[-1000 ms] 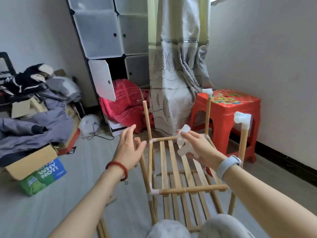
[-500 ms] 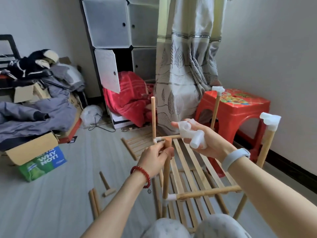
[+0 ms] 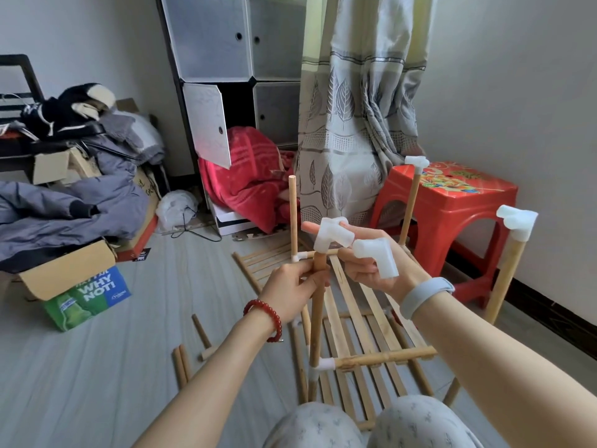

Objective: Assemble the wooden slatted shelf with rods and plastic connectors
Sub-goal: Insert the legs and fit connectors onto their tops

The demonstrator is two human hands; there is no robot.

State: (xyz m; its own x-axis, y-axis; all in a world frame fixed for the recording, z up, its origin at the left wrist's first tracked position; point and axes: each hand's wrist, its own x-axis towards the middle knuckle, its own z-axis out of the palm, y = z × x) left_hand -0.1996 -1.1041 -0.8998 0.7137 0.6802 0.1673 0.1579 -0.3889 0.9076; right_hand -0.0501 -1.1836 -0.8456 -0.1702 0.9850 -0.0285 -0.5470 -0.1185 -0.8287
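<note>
Since a moment ago, my right hand (image 3: pixel 371 260) has brought a white connector (image 3: pixel 332 237) down onto the top of the near upright rod (image 3: pixel 318 305); before, it hovered beside that rod. I pinch this connector with my fingertips and keep a 2nd connector (image 3: pixel 378 257) tucked against my palm. My left hand (image 3: pixel 290 291) grips the rod just below its top. Right of the rod, the slatted shelf (image 3: pixel 358 321) lies on the floor, and beyond it stands the red stool (image 3: pixel 452 202).
</note>
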